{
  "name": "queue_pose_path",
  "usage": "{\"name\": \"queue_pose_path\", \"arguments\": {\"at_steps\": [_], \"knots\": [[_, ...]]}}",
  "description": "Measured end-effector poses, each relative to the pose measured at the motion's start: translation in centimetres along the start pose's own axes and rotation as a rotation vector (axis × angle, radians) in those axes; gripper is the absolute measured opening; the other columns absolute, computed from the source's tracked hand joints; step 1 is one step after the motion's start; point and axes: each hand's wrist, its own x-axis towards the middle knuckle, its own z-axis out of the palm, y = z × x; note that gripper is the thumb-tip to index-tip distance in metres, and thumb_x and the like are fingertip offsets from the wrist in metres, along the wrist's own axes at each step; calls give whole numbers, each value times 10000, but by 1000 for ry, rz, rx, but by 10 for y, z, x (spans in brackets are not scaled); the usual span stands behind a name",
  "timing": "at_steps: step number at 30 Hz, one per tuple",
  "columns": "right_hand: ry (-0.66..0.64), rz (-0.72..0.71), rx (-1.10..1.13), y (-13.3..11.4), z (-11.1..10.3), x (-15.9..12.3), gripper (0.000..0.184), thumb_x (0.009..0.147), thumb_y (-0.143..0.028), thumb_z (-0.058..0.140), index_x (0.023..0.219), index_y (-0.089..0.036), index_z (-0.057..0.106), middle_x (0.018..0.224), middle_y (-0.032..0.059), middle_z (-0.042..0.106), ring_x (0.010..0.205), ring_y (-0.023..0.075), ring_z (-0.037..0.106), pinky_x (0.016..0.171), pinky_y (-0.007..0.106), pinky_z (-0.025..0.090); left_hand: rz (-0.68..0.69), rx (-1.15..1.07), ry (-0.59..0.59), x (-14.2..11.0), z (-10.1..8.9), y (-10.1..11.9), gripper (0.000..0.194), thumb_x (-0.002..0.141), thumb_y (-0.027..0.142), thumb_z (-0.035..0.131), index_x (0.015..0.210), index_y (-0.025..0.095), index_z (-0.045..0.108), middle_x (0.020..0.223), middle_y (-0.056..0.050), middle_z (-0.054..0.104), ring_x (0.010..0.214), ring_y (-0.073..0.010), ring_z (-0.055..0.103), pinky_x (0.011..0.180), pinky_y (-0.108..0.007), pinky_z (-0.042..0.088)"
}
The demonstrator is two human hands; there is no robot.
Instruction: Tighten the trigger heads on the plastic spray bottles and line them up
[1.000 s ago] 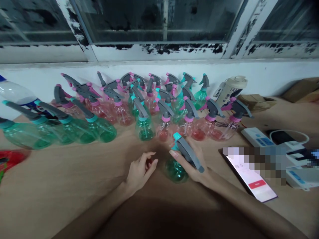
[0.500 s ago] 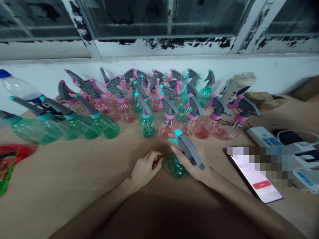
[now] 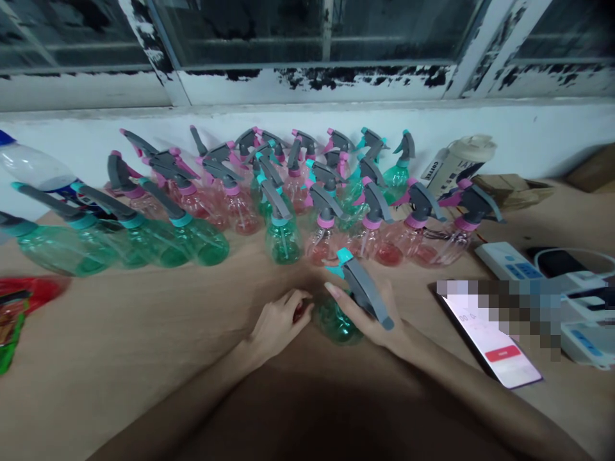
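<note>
A green spray bottle (image 3: 339,322) with a turquoise nozzle and a grey sprayer head (image 3: 368,291) stands on the table in front of me. My right hand (image 3: 372,323) is wrapped round its neck from the right, thumb on the near side. The bottle's neck and the rest of the fingers are hidden by the hand and the sprayer head. Just left of the bottle, my left hand (image 3: 281,323) rests on the table with its fingers curled in towards the thumb. Whether anything lies inside that curl I cannot make out.
Behind stand rows of pink spray bottles (image 3: 243,211) and green ones (image 3: 211,246). A phone (image 3: 512,365), a power strip (image 3: 509,261) and a coffee cup (image 3: 459,163) are at right. Leftward lie a cola bottle (image 3: 36,168) and a red packet (image 3: 41,288). A wall closes the back.
Both hands and the green spray bottle between them stay nearly where they were. The whole view has shifted very slightly.
</note>
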Motion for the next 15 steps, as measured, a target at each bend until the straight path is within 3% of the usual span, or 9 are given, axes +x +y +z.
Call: {"name": "queue_pose_path", "arguments": {"at_steps": [7,15], "knots": [[-36,-16,26,-6,-4,5,130,829,-224,517,709,-212,469,662,7,515,685,174,566,619,320,457,16,-5,-3,1,1,-1,105,898,251,439,904,195,527,713,16,575,605,-143,586,561,-249,459],[-7,-85,5,0,-1,5,77,815,-201,530,758,-223,482,720,13,545,766,185,585,663,332,477,31,-9,-6,0,3,-4,98,899,242,448,924,196,532,736,15,581,619,-144,589,567,-254,461]]}}
